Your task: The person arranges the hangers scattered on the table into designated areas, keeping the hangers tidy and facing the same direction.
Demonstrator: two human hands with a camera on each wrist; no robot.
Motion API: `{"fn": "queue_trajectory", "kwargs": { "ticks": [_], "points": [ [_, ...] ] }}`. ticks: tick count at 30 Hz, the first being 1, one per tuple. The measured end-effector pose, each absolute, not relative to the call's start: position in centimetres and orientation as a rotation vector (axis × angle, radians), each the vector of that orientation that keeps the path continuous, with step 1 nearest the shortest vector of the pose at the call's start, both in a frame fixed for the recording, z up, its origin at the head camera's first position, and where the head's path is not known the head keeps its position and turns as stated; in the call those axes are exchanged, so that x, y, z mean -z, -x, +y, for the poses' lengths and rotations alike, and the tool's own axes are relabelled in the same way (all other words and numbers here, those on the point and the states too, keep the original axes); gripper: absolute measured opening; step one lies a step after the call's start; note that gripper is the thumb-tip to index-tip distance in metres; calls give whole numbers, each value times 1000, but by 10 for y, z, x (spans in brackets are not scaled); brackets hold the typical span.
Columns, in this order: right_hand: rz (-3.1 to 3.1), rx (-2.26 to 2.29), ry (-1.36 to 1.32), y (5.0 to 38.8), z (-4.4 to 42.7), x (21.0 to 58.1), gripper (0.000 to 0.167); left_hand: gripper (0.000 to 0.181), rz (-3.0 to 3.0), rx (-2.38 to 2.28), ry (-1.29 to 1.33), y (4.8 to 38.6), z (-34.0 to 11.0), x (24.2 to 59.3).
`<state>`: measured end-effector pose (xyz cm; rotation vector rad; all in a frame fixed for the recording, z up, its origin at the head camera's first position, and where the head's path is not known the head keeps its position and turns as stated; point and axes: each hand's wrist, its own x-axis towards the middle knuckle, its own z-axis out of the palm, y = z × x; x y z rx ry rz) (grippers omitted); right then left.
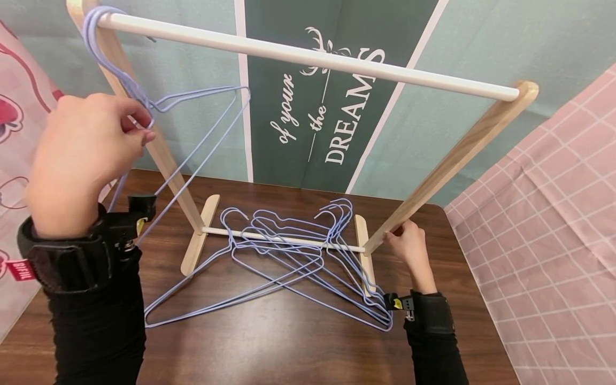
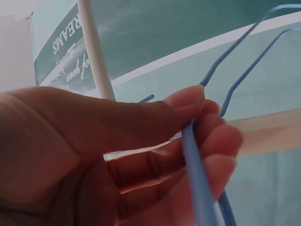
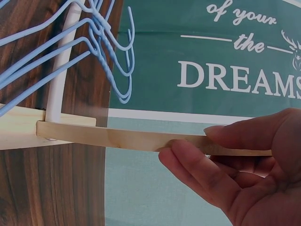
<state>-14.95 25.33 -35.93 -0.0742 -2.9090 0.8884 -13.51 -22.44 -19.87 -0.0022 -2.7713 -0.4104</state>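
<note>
My left hand (image 1: pixel 86 144) is raised at the left end of a wooden clothes rack with a white top rod (image 1: pixel 308 56). Its thumb and fingers pinch a blue wire hanger (image 2: pixel 195 174) just below the hook. Two such hangers seem to hang here, their hooks (image 1: pixel 115 69) over the rod's left end. Low on the right, my right hand (image 1: pixel 411 246) grips the rack's right wooden post (image 1: pixel 447 158) near its foot. In the right wrist view, thumb and fingers hold that post (image 3: pixel 117 136) from both sides.
Several blue hangers (image 1: pixel 232 244) lie overlapped on the dark wooden table (image 1: pixel 250 353), across the rack's white lower bar (image 1: pixel 356 248). Behind the rack hangs a green cloth (image 1: pixel 289 166) with white lettering. Pink checked cloth (image 1: pixel 553 224) borders the right side.
</note>
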Motion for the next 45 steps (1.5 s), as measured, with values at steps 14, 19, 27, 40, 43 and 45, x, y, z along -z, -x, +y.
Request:
{"fn": "queue_trajectory", "kwargs": {
  "ticks": [14, 19, 27, 40, 43, 45],
  "points": [
    [-2907, -877, 42, 149, 253, 359, 17, 26, -2711, 375, -34, 132, -233, 208],
    [-2904, -864, 41, 149, 254, 360, 17, 25, -2665, 363, -31, 124, -228, 206],
    [-2902, -862, 35, 150, 255, 360, 16, 28, -2607, 379, -15, 127, -236, 217],
    [-2903, -856, 38, 150, 254, 361, 16, 25, -2649, 416, 156, 110, -204, 218],
    [-2910, -852, 38, 150, 254, 360, 16, 26, -2652, 415, 183, 108, -199, 221],
    [-2917, -842, 40, 150, 254, 360, 16, 26, -2651, 422, 200, 108, -196, 224]
  ]
}}
